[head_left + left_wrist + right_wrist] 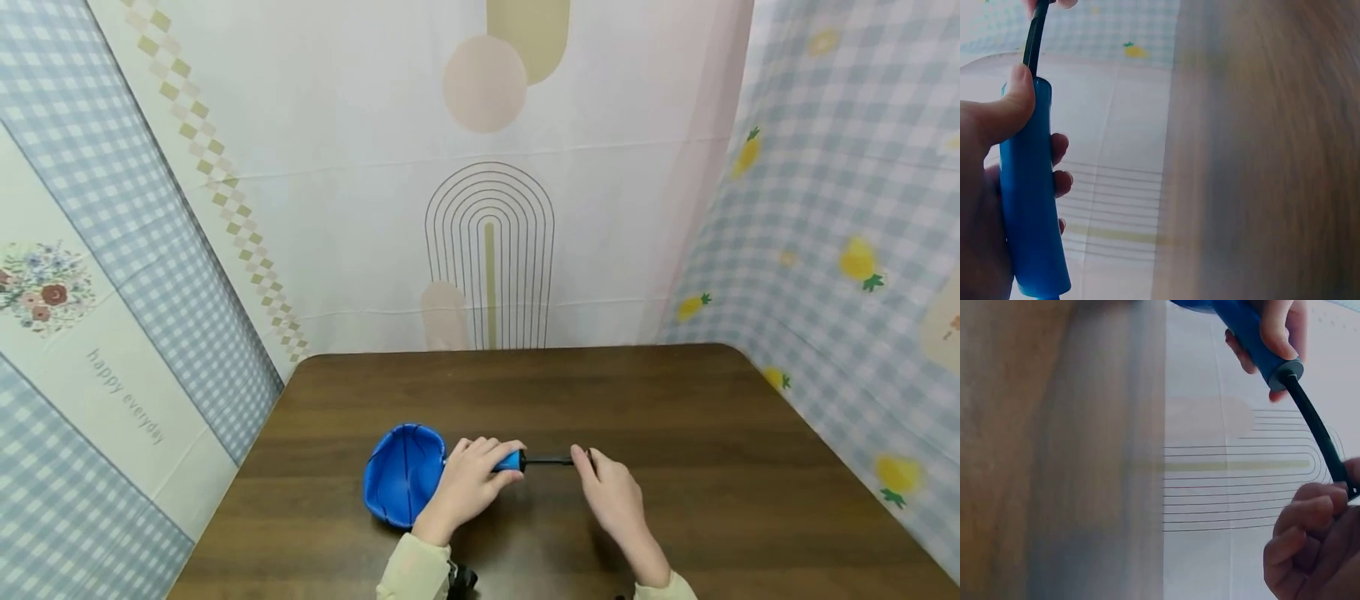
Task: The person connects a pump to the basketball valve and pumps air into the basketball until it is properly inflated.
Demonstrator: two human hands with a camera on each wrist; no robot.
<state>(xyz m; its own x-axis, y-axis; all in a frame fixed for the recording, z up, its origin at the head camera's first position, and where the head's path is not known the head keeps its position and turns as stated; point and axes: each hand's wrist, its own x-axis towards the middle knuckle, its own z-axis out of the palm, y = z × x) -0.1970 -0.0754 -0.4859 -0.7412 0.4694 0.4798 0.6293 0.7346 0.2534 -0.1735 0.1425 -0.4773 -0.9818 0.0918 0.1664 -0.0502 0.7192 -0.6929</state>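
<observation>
A caved-in blue ball (405, 477) with dark seam lines lies on the table at the left of my left hand (468, 479). That hand grips the blue barrel of a hand pump (1032, 200), its thumb along the side and fingers wrapped round behind. From the barrel's end a black rod (549, 461) sticks out toward the right. My right hand (615, 498) holds the rod's far end with curled fingers; the handle there is mostly hidden. Where the pump meets the ball, my left hand covers the joint in the head view.
Under the hands is a brown wooden table (712, 425) with rounded far corners. A pale patterned cloth (360, 233) hangs behind it, and checked cloths (795, 275) hang at both sides. A dark strap device sits on the left wrist.
</observation>
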